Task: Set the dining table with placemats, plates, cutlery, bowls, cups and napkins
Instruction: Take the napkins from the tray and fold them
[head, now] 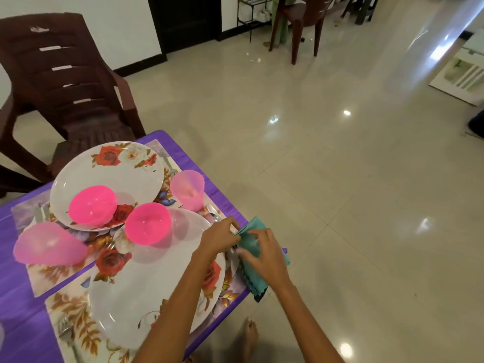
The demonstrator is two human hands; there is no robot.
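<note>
Two hands are busy with a teal napkin (258, 258) at the near right edge of the table (15, 297), beside the near plate (146, 292). The left hand (218, 238) pinches the cloth's far left corner with curled fingers, and the right hand (264, 258) has its fingers curled down onto the middle of it, thumb tucked at the near side. My guess is one hand pins it while the other squares up the fold, so it sits flat next to the plate where a diner would reach.

A bit further, a pink bowl (148, 223) sits on that plate's far rim. Left of it a pink cup (49, 244) lies tipped on its side. Beyond, the far plate (110, 176) carries another pink bowl (92, 205), with an upright pink cup (188, 188) to its right. A spoon (213, 214) peeks out just past the left hand. Floral placemats (68, 313) are under everything.
</note>
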